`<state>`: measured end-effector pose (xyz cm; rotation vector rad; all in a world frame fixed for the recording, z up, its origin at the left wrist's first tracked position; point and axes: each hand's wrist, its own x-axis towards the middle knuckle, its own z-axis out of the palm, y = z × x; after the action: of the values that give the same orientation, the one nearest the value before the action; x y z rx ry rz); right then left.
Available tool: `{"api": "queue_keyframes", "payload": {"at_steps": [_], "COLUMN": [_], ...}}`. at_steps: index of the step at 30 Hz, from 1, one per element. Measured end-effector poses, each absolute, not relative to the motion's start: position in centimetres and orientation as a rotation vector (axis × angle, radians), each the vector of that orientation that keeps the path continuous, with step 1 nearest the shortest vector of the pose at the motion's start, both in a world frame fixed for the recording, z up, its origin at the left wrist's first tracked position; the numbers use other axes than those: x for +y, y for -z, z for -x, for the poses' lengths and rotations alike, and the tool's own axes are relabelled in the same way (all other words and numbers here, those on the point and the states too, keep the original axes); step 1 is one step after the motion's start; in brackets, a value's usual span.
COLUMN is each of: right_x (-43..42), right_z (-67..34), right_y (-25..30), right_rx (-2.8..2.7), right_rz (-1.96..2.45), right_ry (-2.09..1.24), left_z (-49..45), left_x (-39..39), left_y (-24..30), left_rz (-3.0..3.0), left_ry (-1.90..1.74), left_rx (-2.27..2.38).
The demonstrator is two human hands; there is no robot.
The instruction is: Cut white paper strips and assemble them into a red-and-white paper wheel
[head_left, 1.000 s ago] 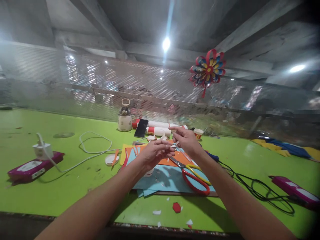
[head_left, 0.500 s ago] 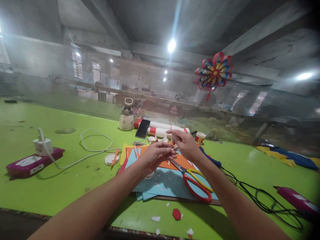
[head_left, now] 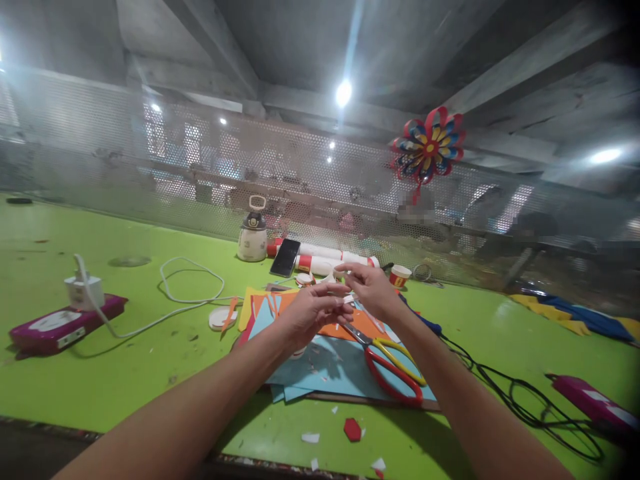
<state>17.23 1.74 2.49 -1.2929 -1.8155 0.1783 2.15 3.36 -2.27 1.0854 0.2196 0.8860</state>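
Above the stack of coloured paper, my left hand (head_left: 321,310) is closed in a pinch on a small white piece of paper (head_left: 349,300). My right hand (head_left: 369,288) is just to its right, fingers bent and tips close to the left fingertips. What sits between the right fingers is hidden. Scissors (head_left: 373,347) with one red and one yellow handle lie below the hands, blades pointing toward my left fingers. Under them are light blue sheets (head_left: 330,377), with an orange sheet (head_left: 367,323) behind.
A spray-style bottle (head_left: 253,240), a phone (head_left: 285,258) and white-and-red rolls (head_left: 325,265) stand or lie behind. A small cup (head_left: 399,275) is right of them. Purple power strips (head_left: 70,327) and cables flank the work. Paper scraps and a red hexagon (head_left: 353,429) lie in front.
The white piece at my left fingertips shows more plainly now. The fingers of both hands have shifted slightly; the scissors and paper stay put.
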Motion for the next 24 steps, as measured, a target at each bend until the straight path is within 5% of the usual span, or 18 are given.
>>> {"api": "queue_keyframes", "payload": {"at_steps": [24], "right_x": [-0.6], "right_z": [-18.4], "right_y": [-1.1], "right_rx": [-1.422], "right_rz": [1.106], "right_ry": [-0.969], "left_z": [-2.4], "left_x": [3.0], "left_y": [1.5], "left_rz": [-1.31], "left_ry": [-1.166], "left_rx": [0.287]}}
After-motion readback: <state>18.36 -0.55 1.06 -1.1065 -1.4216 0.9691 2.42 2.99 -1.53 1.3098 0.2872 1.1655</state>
